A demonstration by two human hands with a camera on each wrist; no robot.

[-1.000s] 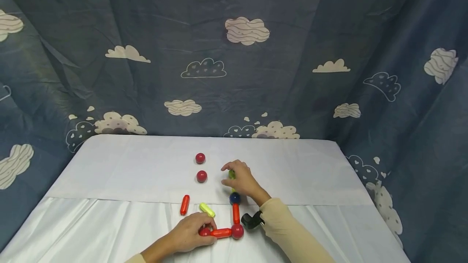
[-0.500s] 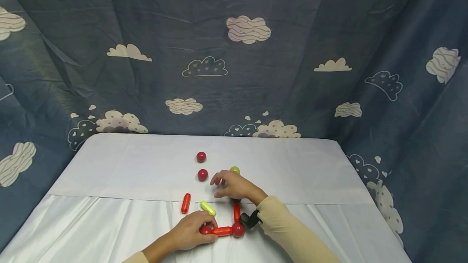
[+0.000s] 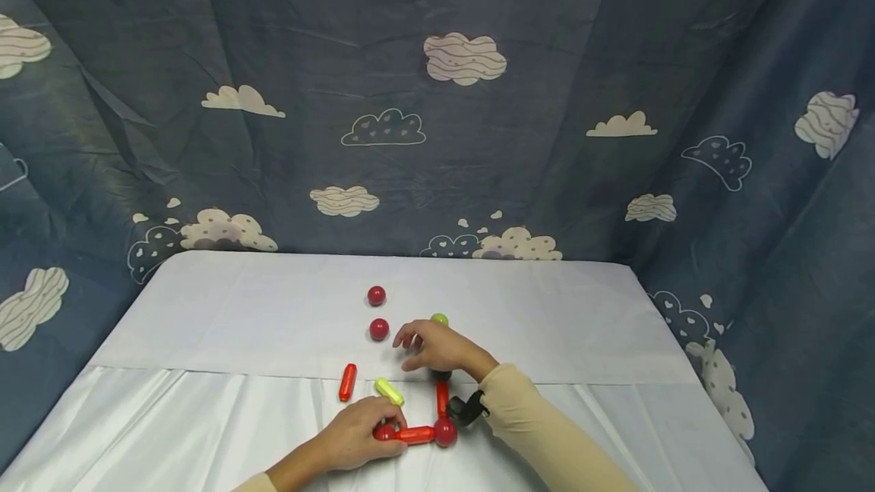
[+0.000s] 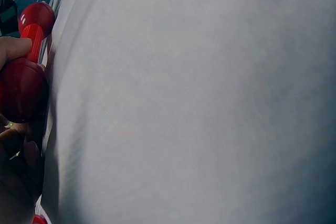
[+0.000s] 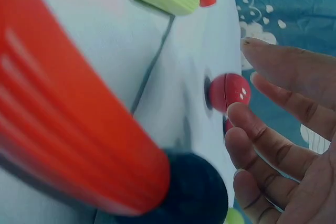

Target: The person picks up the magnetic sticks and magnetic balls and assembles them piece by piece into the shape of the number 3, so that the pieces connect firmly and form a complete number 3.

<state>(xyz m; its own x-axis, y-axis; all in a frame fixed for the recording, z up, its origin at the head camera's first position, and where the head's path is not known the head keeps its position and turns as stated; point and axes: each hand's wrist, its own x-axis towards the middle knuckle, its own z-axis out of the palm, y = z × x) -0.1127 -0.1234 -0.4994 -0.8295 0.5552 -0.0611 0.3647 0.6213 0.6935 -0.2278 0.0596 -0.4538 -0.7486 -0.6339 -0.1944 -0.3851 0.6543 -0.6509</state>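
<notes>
My left hand (image 3: 355,435) grips a red ball (image 3: 383,433) at the near end of a chain of toy building pieces. From it a red rod (image 3: 415,436) runs right to another red ball (image 3: 445,432). A second red rod (image 3: 442,398) leads away to a dark blue ball (image 5: 197,190). My right hand (image 3: 437,348) hovers over the chain's far part, fingers loosely bent, holding nothing. Past it a green ball (image 3: 440,319) peeks out; what joins it to the blue ball is hidden by the hand.
Left of the chain lie a loose red rod (image 3: 347,383) and a yellow-green rod (image 3: 389,390). Farther back sit two red balls (image 3: 377,295), one behind the other. White cloth (image 3: 581,310) covers the table, and a dark cloud-print curtain (image 3: 533,173) hangs behind.
My right hand has come away from the green ball, moving left and toward me, and has hung still for the last half second. My left hand keeps its hold on the red ball.
</notes>
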